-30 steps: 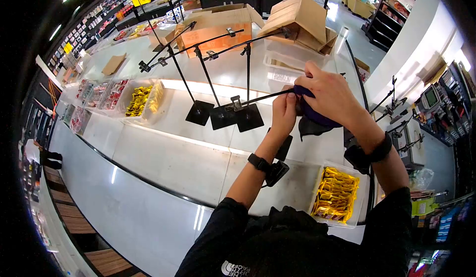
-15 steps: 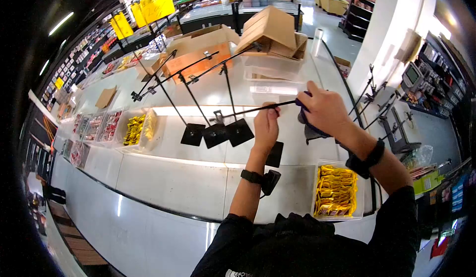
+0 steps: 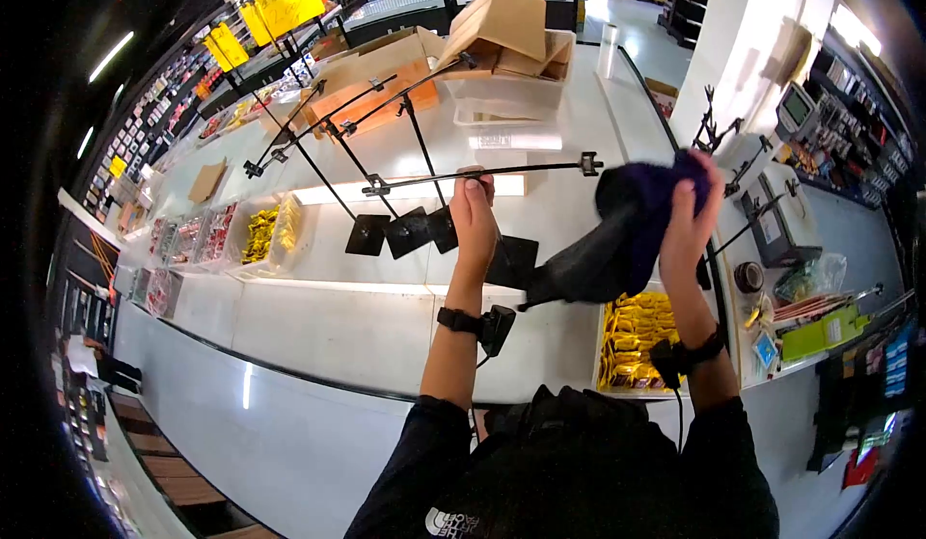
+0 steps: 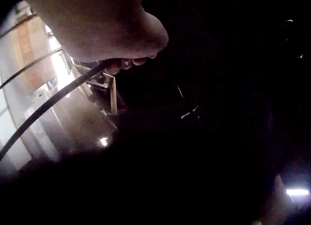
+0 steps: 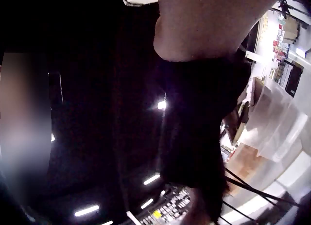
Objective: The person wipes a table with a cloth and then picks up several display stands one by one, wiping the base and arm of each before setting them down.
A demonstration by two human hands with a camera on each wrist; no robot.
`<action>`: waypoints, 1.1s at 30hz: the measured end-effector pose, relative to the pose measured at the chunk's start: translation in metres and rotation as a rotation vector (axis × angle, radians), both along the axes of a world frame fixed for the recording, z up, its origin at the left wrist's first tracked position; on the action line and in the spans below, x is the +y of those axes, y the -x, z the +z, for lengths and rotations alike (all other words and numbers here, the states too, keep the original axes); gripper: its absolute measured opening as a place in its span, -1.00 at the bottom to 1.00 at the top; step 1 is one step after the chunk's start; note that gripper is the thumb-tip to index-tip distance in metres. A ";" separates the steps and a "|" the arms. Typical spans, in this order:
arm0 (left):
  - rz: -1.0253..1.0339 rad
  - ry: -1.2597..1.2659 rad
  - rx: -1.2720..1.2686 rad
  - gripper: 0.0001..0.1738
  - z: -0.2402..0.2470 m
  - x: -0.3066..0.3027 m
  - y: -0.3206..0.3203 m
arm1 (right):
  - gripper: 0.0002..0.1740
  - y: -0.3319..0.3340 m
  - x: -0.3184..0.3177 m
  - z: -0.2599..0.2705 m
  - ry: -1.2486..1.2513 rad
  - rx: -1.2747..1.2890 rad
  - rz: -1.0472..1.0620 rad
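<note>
The left hand [image 3: 475,213] grips a thin black rod [image 3: 521,170] that has a clip at its right end; a black square base [image 3: 512,261] shows below it. In the left wrist view the fingers [image 4: 127,63] curl round the rod [image 4: 53,99]. A dark purple and black cloth [image 3: 632,221] hangs from the right hand [image 3: 691,226], which holds it to the right of the rod's clip, apart from it. The right wrist view shows the cloth [image 5: 204,118] dark below the hand [image 5: 209,25].
Several black stands with square bases [image 3: 409,233] are left of the left hand. Cardboard boxes [image 3: 497,23] and a clear tray [image 3: 505,110] lie behind. A bin of yellow packets [image 3: 637,341] sits near the body; more bins [image 3: 258,235] are at the left.
The right hand has moved right and down, off the rod, with the cloth now spread out below it. The left hand has shifted left, and the rod's right clip is now uncovered.
</note>
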State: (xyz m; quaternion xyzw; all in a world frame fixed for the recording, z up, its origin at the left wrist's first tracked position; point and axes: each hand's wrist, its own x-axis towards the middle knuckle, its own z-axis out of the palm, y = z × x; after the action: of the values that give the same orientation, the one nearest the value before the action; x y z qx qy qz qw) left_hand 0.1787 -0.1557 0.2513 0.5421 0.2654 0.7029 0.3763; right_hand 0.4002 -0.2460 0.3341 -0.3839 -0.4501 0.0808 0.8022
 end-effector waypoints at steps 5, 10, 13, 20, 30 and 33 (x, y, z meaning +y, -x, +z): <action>0.030 0.016 -0.007 -0.71 0.003 -0.009 0.009 | -0.64 0.004 0.026 0.027 0.006 0.031 0.176; 0.081 0.011 -0.081 -0.68 0.001 -0.006 0.009 | -0.69 0.040 0.042 0.014 0.173 0.015 0.638; 0.088 -0.013 -0.063 -0.67 0.000 -0.006 0.006 | -0.61 0.040 0.045 0.003 0.103 -0.335 0.527; 0.008 -0.023 0.017 -0.68 0.005 0.011 -0.013 | -0.27 0.053 0.004 -0.021 -0.061 -0.572 -0.011; -0.014 -0.012 0.012 -0.66 0.008 0.009 -0.031 | -0.27 0.032 0.011 -0.050 0.081 -0.533 0.087; -0.019 0.001 0.047 -0.67 0.009 0.003 -0.034 | -0.33 0.025 0.009 -0.051 0.180 -0.341 0.294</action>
State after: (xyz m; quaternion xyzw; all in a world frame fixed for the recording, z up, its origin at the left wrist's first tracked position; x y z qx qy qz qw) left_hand 0.2125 -0.1524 0.2607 0.5608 0.2696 0.6861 0.3769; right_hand 0.3753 -0.2366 0.2829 -0.3921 -0.6211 0.1705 0.6568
